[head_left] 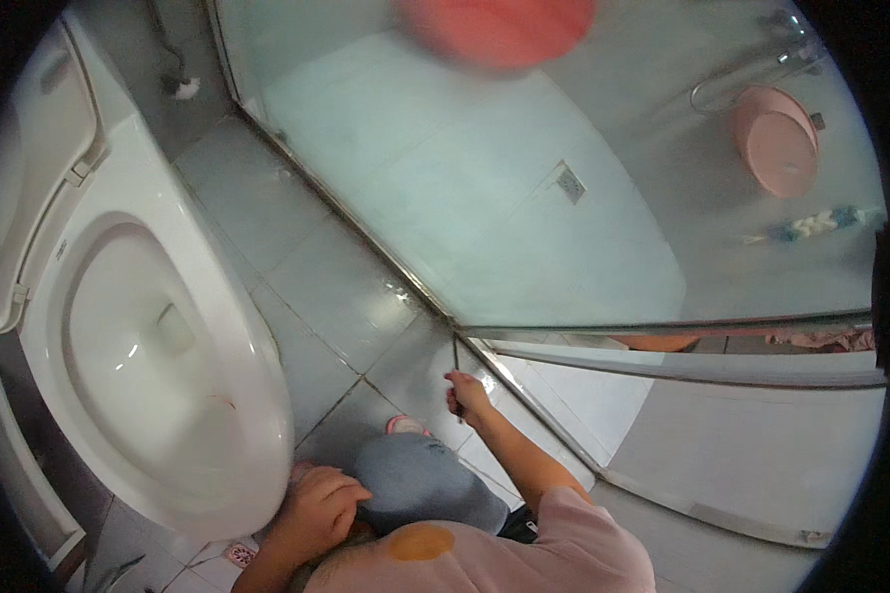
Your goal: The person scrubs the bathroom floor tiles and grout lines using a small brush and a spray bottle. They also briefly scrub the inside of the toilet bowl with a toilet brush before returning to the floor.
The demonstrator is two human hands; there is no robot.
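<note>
My right hand [468, 397] is closed around a thin dark stick-like tool [456, 354]. Its upper end reaches the corner of the metal bottom rail [405, 277] of the glass shower enclosure [445, 198]. What kind of tool it is does not show. Beside the toilet bowl [257, 395], my left hand [321, 506] rests by my bent knee [415, 474], loosely bent with a finger stretched out and nothing visible in it. Grey floor tiles [316, 267] lie between the toilet and the rail, with wet, shiny patches near the rail.
On the left, the toilet lid [35, 148] is raised. A blurred red round object [504, 30] shows at the top, over the glass. Through the glass appear a pink basin [779, 148] and a floor drain [569, 183]. A white-ended brush [180, 87] stands at the far left.
</note>
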